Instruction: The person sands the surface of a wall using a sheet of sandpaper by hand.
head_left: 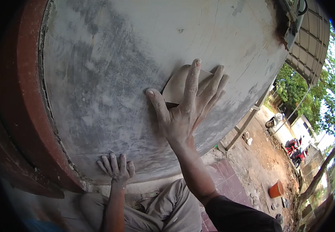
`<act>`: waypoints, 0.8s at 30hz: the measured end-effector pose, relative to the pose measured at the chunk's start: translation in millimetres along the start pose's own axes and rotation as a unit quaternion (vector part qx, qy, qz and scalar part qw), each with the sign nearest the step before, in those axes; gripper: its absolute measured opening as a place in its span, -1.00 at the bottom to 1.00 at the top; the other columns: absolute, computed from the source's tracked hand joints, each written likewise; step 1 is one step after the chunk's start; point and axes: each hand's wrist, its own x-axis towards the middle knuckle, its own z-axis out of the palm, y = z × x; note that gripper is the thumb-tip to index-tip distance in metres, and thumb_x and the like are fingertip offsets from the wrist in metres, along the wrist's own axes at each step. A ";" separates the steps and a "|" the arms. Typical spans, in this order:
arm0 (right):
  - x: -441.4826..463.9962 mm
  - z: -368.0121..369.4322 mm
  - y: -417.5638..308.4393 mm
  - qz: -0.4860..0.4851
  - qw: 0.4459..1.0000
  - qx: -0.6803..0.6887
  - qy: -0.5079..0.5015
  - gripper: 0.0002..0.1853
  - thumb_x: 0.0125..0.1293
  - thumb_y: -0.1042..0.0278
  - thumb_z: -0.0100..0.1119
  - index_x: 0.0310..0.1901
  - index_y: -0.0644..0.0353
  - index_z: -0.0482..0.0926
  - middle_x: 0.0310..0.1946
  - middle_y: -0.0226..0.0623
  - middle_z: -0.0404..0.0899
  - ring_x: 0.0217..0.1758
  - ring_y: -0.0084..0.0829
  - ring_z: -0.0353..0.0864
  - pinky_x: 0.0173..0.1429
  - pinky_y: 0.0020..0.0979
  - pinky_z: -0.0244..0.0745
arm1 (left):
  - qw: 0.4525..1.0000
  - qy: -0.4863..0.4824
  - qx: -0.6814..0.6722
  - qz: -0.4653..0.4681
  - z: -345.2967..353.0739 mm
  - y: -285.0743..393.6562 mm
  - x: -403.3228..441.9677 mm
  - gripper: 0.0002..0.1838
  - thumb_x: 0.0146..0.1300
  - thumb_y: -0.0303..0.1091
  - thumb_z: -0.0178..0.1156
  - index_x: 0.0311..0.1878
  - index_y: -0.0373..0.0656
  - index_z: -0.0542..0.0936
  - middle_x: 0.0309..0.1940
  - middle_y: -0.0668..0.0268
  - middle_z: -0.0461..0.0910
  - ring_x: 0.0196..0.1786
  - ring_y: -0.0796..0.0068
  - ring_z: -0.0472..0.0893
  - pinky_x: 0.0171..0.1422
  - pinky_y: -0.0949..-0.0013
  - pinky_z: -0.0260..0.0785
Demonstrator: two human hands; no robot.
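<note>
My right hand (188, 104), coated in pale dust, presses a sheet of sandpaper (175, 88) against the grey wall (109, 92). Its fingers are spread over the sheet, and the thumb sticks out to the left onto the wall. Part of the sandpaper is hidden beneath the fingers and palm. Lower down and to the left, my left hand (118, 168) rests flat on the wall with fingers apart, holding nothing visible. Dark scuffed patches and pale smooth areas cover the wall's surface.
A reddish-brown border (28, 77) runs down the wall's left side. My bent legs (167, 208) are below, beside purple floor tiles (229, 181). An orange bucket (276, 189) stands on the dirt ground at right. Red motorbikes (295, 149) are parked farther off.
</note>
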 end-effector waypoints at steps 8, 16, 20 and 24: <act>-6.6 -7.8 35.7 0.010 0.999 -0.037 -0.018 -0.21 0.21 -0.40 0.18 0.44 -0.28 0.35 0.54 0.14 -0.23 0.61 0.29 -0.36 0.50 0.44 -0.29 | 1.000 0.007 -0.002 0.007 -1.1 0.1 3.5 -0.43 0.44 0.02 -0.10 0.45 0.06 0.34 0.55 0.05 0.08 0.57 -0.27 0.00 0.53 -0.46 -0.22; -29.9 -17.4 56.6 -0.021 0.996 -0.063 -0.059 -0.12 0.24 -0.44 0.07 0.48 -0.08 0.29 0.57 0.17 -0.27 0.63 0.23 -0.42 0.57 0.32 -0.38 | 0.999 -0.005 0.011 0.033 -6.6 1.0 12.9 -0.40 0.48 -0.04 -0.13 0.48 -0.13 0.26 0.54 -0.09 0.02 0.58 -0.30 -0.05 0.53 -0.45 -0.23; -25.2 -20.7 90.3 0.097 0.995 -0.015 -0.003 -0.18 0.29 -0.37 0.06 0.46 -0.05 0.30 0.57 0.17 -0.25 0.64 0.22 -0.38 0.56 0.31 -0.45 | 0.999 -0.014 0.009 0.032 -9.8 0.5 14.8 -0.41 0.50 -0.06 -0.15 0.48 -0.16 0.25 0.55 -0.10 0.01 0.58 -0.31 -0.05 0.53 -0.45 -0.24; -28.2 -25.1 86.9 0.111 0.992 -0.043 -0.029 -0.19 0.39 -0.24 -0.02 0.52 0.07 0.12 0.54 0.30 -0.32 0.64 0.22 -0.44 0.53 0.34 -0.60 | 0.999 -0.012 0.011 0.034 -9.7 2.3 15.0 -0.41 0.50 -0.06 -0.16 0.49 -0.15 0.24 0.55 -0.10 0.01 0.57 -0.32 -0.05 0.53 -0.44 -0.23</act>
